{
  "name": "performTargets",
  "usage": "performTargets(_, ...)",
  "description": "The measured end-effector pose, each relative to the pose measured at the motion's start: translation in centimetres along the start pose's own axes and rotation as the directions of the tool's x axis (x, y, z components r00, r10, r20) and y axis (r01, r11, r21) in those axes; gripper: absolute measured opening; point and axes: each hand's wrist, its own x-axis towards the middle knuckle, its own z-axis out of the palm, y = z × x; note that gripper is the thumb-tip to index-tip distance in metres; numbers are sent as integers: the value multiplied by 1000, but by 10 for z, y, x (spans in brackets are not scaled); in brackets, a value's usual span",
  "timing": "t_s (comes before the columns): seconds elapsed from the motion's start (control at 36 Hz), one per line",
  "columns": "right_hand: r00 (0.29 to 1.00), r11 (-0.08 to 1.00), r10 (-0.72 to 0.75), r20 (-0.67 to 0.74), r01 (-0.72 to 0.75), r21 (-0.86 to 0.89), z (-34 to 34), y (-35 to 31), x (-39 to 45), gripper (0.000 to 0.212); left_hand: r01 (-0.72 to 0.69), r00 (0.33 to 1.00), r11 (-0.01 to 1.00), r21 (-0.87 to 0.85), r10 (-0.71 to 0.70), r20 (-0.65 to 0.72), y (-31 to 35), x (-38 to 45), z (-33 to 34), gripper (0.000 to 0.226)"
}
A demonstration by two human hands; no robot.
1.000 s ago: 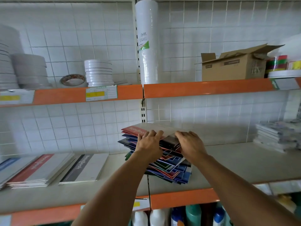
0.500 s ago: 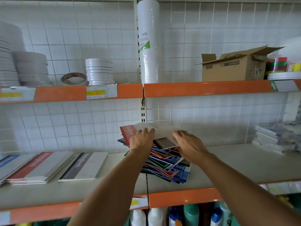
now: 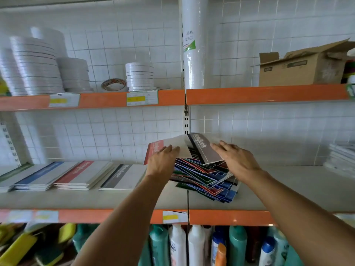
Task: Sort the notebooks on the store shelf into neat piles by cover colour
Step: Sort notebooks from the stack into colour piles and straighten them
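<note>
Sorting looks roughly half done: the messy mixed heap (image 3: 207,179) sits near the shelf's front edge (image 3: 115,215), with bare shelf to its right. Left hand (image 3: 161,162) grips a red notebook (image 3: 155,148); right hand (image 3: 236,160) holds a grey notebook (image 3: 205,150). Sorted piles (image 3: 76,175) lie toward the left end.

"NoteBook" runs in white script along the dark band of the grey notebook (image 3: 206,150) lifted above the jumbled heap, and again on the black-banded notebook (image 3: 123,176) lying flat on the shelf. Print on the red-banded covers, shelf-edge tags and bottles is too blurred to read.
</note>
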Motion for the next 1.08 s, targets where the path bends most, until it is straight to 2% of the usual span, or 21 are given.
performTargets(0.19, 999, 1000, -19, -30, 20, 9, -5, -26, 3, 71, 37, 999, 999, 34, -36, -29, -26, -38, -9, 47)
performTargets(0.5, 990, 992, -119, -73, 121, 22, -25, -98, 12, 77, 102, 994, 995, 22, -102, -29, -90, -78, -17, 52)
performTargets(0.81, 981, 983, -176, -84, 179, 39, -23, -229, 47, 86, 96, 994, 995, 39, -98, 42, -212, -118, -9, 52)
performTargets(0.86, 982, 982, -179, -65, 183, 50, -17, -252, 52, 88, 80, 996, 997, 9, -81, 40, -235, -124, -6, 62)
performTargets(0.97, 988, 984, -152, 21, 150, 92, -5, -288, 54, 87, 47, 999, 999, 19, -47, 15, -273, -130, 2, 67)
performTargets(1.08, 989, 989, -118, 91, 108, 103, 20, -308, 60, 81, 3, 996, 998, 62, 3, -89, -304, -132, 19, 40)
